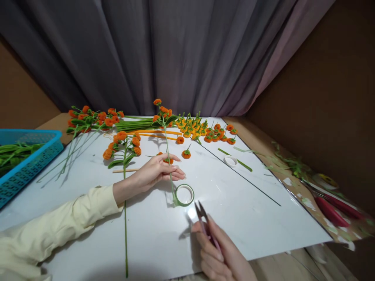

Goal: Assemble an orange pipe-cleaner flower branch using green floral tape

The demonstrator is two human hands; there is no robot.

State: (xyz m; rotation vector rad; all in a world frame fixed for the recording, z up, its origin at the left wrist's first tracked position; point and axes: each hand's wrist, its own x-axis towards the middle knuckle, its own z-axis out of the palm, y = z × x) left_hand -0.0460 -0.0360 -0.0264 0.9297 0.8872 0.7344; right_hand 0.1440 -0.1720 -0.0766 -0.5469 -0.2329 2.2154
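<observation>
Between the thumb and fingers of my left hand [159,171] is the thin green stem of an artificial orange flower [165,134], held upright over the white board. At the stem's lower end hangs a roll of green tape [184,195], its strip joined to the stem. My right hand [218,249] grips a pair of thread snips [205,226], blades pointing up and a little apart, just right of the tape roll. Under my left wrist lies another orange flower stem [125,218]. Past my fingers rests a loose orange blossom [186,153].
A blue basket [55,141] of green leaves stands left. Finished orange flowers [90,117], green stems [134,125], yellow pieces [190,125] and orange blossoms [218,134] line the back. A white ring [230,160] and a thin dark rod [249,177] lie right, red-handled pliers [331,210] beyond.
</observation>
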